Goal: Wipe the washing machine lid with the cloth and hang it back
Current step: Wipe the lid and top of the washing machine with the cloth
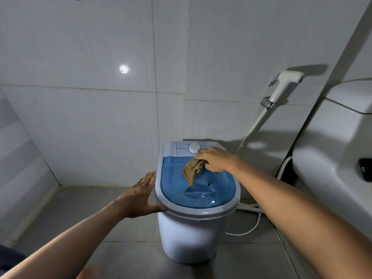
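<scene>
1. Closest in, the left hand (141, 195) is lying flat with its fingers straight against the left side of the washer (193, 236), thumb hooking just under the lid rim. It's not gripping anything, just bracing the machine so it doesn't scoot.
2. A bit further out, the right hand (214, 159) is bunching up the cloth (192, 170) near the back of the lid (201, 190), fingers curling round its top end. The rest of the cloth is trailing down from the grip toward me, lying on the blue plastic.
3. So I'd say the wiping step is what's going on right now, and there are still dark specks sitting on the lid nearer me than the grip, so it's not done.
4. Next move is probably dragging the cloth from the grip point toward the front edge, pressing flat so it actually catches the specks.
5. Just beyond the grip, the dial (194, 148) is sitting on the control panel, so watch out for bumping it.
6. Furthest off, right of the grip, a sprayer (285, 85) is hanging on the wall. Can't see where the cloth is supposed to hang.
</scene>
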